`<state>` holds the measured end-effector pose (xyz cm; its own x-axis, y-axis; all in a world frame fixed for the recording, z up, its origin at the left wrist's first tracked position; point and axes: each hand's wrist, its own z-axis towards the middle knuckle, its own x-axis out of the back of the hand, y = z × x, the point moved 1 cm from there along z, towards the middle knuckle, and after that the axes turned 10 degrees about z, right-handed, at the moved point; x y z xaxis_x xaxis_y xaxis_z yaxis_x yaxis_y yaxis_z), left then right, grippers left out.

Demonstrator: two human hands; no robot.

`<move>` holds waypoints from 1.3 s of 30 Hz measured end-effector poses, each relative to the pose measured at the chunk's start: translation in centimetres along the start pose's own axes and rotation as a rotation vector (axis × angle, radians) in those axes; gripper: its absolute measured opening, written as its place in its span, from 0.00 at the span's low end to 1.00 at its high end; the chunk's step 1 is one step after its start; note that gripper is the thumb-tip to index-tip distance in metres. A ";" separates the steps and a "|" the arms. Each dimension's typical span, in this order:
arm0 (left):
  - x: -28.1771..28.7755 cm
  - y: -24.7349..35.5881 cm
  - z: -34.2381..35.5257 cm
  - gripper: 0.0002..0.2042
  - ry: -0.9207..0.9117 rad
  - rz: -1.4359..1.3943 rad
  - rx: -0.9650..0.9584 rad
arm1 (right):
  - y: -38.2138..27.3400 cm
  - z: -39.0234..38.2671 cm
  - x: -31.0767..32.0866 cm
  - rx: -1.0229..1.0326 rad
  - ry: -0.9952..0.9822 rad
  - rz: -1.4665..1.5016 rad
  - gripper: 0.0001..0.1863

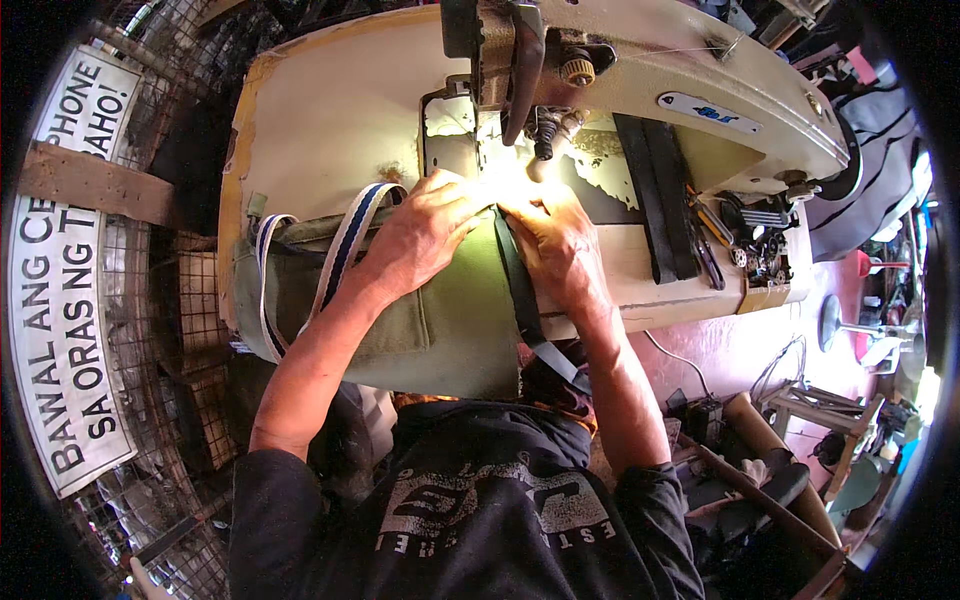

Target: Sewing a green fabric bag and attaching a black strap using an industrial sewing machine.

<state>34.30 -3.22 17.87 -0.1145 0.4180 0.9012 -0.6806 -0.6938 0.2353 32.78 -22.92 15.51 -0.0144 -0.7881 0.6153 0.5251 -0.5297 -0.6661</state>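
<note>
A piece of olive-green fabric (455,325) lies over the near edge of a sewing machine's table and hangs toward my lap. My left hand (430,230) has its fingers bent together on the fabric, close to the needle area. A dark strip of binding tape (522,300) runs along the fabric's right edge; my right hand (555,240) pinches it there against the cloth. Bright lamp glare hides the fingertips and the needle. By my left forearm, a white and blue striped strap (345,240) loops up from the fabric. The sewing machine (640,70) stands just beyond both hands.
Black strips (655,200) lie across the table right of my right hand. A tray of small metal parts and tools (755,235) sits at the table's right end. Wire mesh (190,370) and a white sign (60,340) stand on the left. Wood and clutter (790,490) fill the lower right.
</note>
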 end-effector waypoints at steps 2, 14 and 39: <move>-0.2 -0.1 0.0 0.14 -0.014 0.019 0.012 | -1.0 -0.5 -0.1 -0.035 0.104 0.011 0.12; -1.1 -0.7 -0.8 0.20 -0.049 -0.086 0.177 | -4.2 -1.5 -3.2 -0.199 0.307 -0.240 0.14; -0.9 -1.0 -0.3 0.23 -0.100 -0.039 0.134 | 1.4 2.9 1.8 0.082 -0.191 -0.004 0.10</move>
<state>34.89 -2.73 16.67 -0.0127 0.3906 0.9205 -0.5796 -0.7530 0.3115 35.99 -24.21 16.90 0.1407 -0.7085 0.6916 0.5933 -0.4988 -0.6318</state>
